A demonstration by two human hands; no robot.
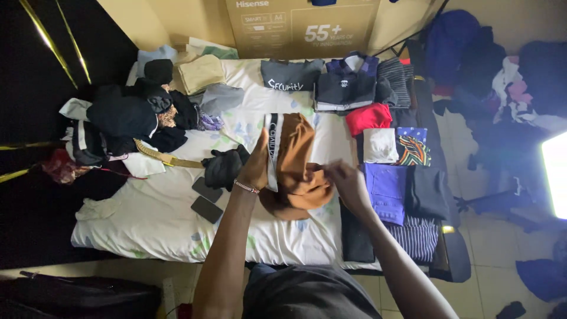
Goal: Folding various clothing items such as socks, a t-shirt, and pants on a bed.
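Your left hand (255,167) is raised over the bed (147,218), fingers closed on the left edge of the brown garment with a white waistband (295,168), a beaded bracelet (245,187) on that wrist. Your right hand (348,183) pinches the same garment at its bunched lower right part, so the cloth hangs between both hands above the white sheet. Just left of it lie two dark phones (207,199) and a black bundle (224,166). To the right sit folded stacks, a blue one (385,190) nearest. Farther off, a dark heap of clothes (127,121) lies at left and a cardboard box (301,26) leans against the wall.
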